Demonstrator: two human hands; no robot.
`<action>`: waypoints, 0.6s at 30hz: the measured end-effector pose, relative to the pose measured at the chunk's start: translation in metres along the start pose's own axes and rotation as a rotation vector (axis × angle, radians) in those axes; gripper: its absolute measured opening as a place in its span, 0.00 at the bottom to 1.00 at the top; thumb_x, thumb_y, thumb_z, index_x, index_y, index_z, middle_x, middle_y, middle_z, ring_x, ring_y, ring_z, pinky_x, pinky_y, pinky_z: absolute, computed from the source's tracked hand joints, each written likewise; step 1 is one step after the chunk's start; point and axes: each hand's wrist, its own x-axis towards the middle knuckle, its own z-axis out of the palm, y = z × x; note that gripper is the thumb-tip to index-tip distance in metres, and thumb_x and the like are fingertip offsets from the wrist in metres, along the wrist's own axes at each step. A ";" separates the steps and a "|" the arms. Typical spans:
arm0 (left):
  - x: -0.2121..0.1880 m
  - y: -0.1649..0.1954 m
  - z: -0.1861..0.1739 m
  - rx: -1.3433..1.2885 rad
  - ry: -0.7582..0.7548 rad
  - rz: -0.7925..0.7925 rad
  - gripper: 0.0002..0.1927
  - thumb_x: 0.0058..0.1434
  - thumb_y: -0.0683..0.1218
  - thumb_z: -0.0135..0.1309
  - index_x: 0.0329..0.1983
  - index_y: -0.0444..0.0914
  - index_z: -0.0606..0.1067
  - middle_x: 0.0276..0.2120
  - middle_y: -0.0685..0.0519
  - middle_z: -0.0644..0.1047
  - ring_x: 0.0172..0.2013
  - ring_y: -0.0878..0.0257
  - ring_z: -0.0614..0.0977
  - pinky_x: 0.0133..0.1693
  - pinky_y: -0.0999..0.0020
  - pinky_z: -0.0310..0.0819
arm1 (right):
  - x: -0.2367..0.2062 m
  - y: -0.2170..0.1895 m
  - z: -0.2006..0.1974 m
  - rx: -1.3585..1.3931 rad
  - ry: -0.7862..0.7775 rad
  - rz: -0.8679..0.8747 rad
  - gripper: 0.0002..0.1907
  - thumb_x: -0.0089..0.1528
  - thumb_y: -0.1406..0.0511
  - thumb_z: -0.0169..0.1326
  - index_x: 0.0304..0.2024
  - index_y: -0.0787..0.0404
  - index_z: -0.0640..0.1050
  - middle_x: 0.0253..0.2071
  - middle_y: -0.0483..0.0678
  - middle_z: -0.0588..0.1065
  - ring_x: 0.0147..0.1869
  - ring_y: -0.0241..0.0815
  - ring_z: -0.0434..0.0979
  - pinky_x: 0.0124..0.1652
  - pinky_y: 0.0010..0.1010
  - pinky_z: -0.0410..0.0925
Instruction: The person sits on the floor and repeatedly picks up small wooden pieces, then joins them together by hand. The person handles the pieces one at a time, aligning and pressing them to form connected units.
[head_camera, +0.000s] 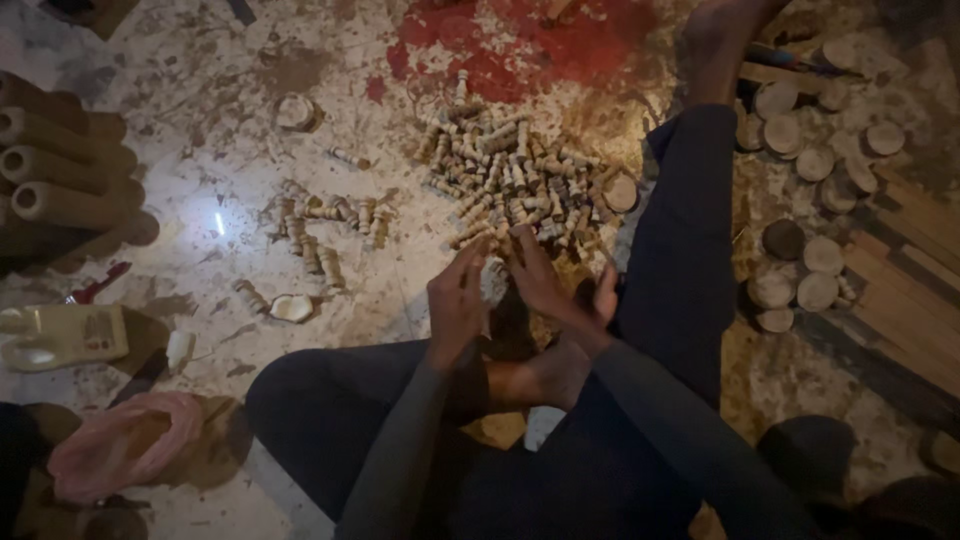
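— What's between the hands?

— A small pale piece (494, 281), just below the middle of the frame. The left hand (457, 303) and the right hand (556, 283) meet on it. The fingers (468, 262) of both are curled narrow around it, but I can't tell which hand really has the grip; it's dim and the piece is mostly covered.

— Why so low, over the lap?

— I'd guess so the foot (535, 378) tucked under the wrists steadies them. The person sits on the floor (220, 150), one leg folded, the other leg (680, 230) stretched up the right of centre.

— And the heap in front?

— A pile of short pale pegs (510, 180), just above the hands, touching the fingertips almost. Close enough to pick from without leaning, I'd say. One round disc (621, 193) lies at its right edge.

— Further left?

— A smaller row of pegs (325, 225), well apart from the pile, as if sorted out. Below it a pale cup-like bit (292, 308), and another one (296, 111) higher up.

— The right side?

— Many wooden discs (812, 160) beyond the stretched leg, beside flat slats (915, 290) at the right edge.

— Left edge?

— Stacked tubes (60, 180) at upper left, a pale bottle (65, 335) lying under them, a pink bag (125, 443) at lower left. A red stain (520, 45) marks the floor at top centre.
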 end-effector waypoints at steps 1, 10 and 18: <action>0.004 -0.001 -0.003 -0.034 0.018 -0.041 0.17 0.75 0.48 0.48 0.63 0.36 0.76 0.55 0.41 0.82 0.55 0.53 0.85 0.53 0.61 0.79 | 0.003 -0.006 0.002 0.019 0.002 0.037 0.24 0.76 0.55 0.44 0.70 0.59 0.61 0.64 0.50 0.65 0.68 0.46 0.68 0.63 0.42 0.64; 0.007 0.022 -0.006 -0.061 -0.038 -0.209 0.19 0.75 0.46 0.48 0.65 0.36 0.75 0.50 0.41 0.84 0.45 0.51 0.84 0.47 0.62 0.77 | -0.006 -0.026 -0.003 0.234 0.024 0.114 0.23 0.71 0.56 0.52 0.62 0.62 0.70 0.59 0.51 0.71 0.61 0.46 0.75 0.51 0.36 0.73; 0.011 0.012 -0.015 -0.120 0.018 -0.039 0.17 0.76 0.45 0.47 0.63 0.34 0.75 0.56 0.43 0.82 0.56 0.57 0.83 0.57 0.63 0.76 | -0.007 -0.024 -0.017 -0.022 0.161 -0.085 0.15 0.69 0.63 0.57 0.54 0.67 0.80 0.51 0.57 0.82 0.57 0.45 0.81 0.59 0.40 0.70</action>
